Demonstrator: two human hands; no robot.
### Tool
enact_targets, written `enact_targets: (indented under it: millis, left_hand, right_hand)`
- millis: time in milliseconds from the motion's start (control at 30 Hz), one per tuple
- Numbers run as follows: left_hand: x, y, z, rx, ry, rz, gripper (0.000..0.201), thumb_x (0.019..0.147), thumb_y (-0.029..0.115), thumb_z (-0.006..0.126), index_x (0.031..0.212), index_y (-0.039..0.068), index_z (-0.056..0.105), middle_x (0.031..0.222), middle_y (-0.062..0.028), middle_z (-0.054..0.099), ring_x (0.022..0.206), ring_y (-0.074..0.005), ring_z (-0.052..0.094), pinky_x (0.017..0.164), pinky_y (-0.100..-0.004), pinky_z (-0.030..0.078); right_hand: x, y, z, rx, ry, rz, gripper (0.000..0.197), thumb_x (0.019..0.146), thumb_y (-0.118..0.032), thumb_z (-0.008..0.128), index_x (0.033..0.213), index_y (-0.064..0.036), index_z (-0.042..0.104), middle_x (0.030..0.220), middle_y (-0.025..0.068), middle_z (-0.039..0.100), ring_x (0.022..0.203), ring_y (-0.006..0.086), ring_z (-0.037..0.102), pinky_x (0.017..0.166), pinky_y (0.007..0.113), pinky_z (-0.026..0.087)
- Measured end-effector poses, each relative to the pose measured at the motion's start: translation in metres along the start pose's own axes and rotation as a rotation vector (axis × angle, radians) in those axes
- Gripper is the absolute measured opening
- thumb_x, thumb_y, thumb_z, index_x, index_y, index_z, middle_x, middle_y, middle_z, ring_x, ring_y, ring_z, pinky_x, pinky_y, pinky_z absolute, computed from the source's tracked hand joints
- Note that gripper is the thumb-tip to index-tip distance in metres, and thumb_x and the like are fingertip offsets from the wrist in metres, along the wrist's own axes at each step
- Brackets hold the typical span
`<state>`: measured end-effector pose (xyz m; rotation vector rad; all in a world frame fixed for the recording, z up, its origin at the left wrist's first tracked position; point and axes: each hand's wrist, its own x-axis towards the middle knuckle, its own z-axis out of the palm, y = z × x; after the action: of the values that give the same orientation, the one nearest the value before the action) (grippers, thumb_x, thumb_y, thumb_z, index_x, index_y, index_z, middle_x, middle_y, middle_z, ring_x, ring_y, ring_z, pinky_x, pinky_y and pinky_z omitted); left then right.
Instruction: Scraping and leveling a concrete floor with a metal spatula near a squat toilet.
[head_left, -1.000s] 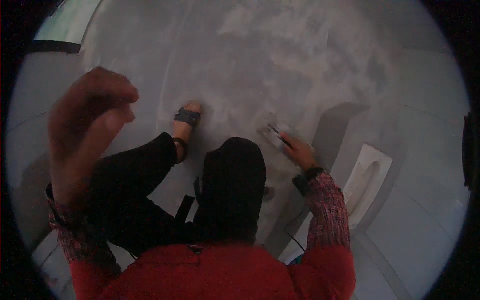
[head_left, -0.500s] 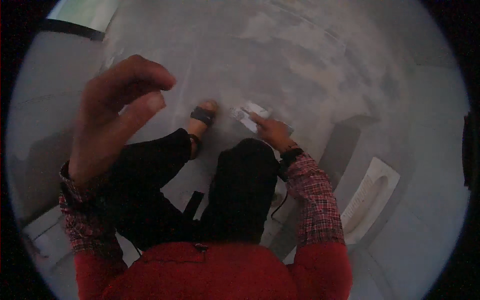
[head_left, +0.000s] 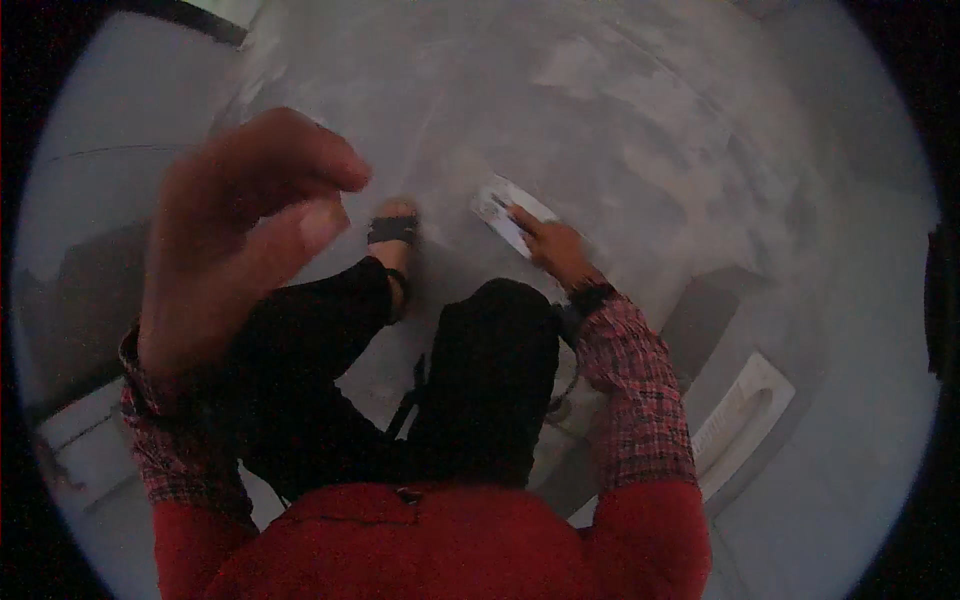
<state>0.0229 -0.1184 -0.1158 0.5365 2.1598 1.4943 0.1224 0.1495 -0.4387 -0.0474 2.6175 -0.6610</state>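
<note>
Floor (head_left: 610,190) blotchy grey beneath trowel (head_left: 505,223); grey walls (head_left: 865,310).

No lettering, numbers, labels, brands or signs are showing legibly on anything in view.

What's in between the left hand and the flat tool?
In the head view, a sandalled foot shows between the raised left hand and the flat tool held in the right hand.
</note>
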Motion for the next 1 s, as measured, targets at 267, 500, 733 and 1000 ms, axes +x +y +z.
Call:
enact_targets:
  millis: [267, 500, 733, 1000]
  left_hand:
    - [-0.056, -0.018, -0.015, 0.123, 0.198, -0.013, 0.027, 0.078, 0.026, 0.056, 0.091, 0.002, 0.058, 0.086, -0.0082, 0.053, 0.078, -0.0162, 0.051, 0.071, -0.0297, 0.040]
    - [-0.054, -0.048, -0.145, 0.096, 0.133, -0.074, 0.022, 0.077, 0.015, 0.058, 0.093, 0.000, 0.059, 0.089, -0.0056, 0.057, 0.080, -0.0125, 0.053, 0.075, -0.0264, 0.042]
    - [-0.081, -0.151, -0.136, 0.112, 0.177, -0.048, 0.026, 0.078, 0.023, 0.058, 0.093, 0.002, 0.058, 0.088, -0.0074, 0.054, 0.079, -0.0156, 0.051, 0.073, -0.0283, 0.041]
    - [-0.081, -0.130, -0.176, 0.107, 0.272, -0.092, 0.021, 0.078, 0.016, 0.059, 0.093, 0.002, 0.059, 0.089, -0.0067, 0.056, 0.081, -0.0138, 0.053, 0.075, -0.0274, 0.041]
  right_hand:
    - [-0.088, 0.031, 0.049, -0.022, -0.029, -0.192, 0.054, 0.080, -0.019, 0.055, 0.131, -0.0260, 0.039, 0.097, 0.0167, 0.061, 0.087, 0.0347, 0.059, 0.071, 0.043, 0.048]
    - [0.024, -0.093, 0.060, -0.042, -0.085, -0.191, 0.046, 0.084, -0.026, 0.052, 0.129, -0.0307, 0.041, 0.091, 0.0171, 0.059, 0.077, 0.0342, 0.059, 0.065, 0.045, 0.046]
    - [0.075, -0.118, 0.161, -0.173, -0.083, -0.225, 0.049, 0.084, -0.028, 0.055, 0.130, -0.0308, 0.040, 0.079, 0.0172, 0.060, 0.066, 0.0347, 0.058, 0.057, 0.043, 0.045]
    - [0.069, -0.156, 0.149, -0.067, 0.013, -0.269, 0.049, 0.083, -0.025, 0.055, 0.129, -0.0324, 0.041, 0.077, 0.0173, 0.060, 0.065, 0.0348, 0.059, 0.055, 0.044, 0.046]
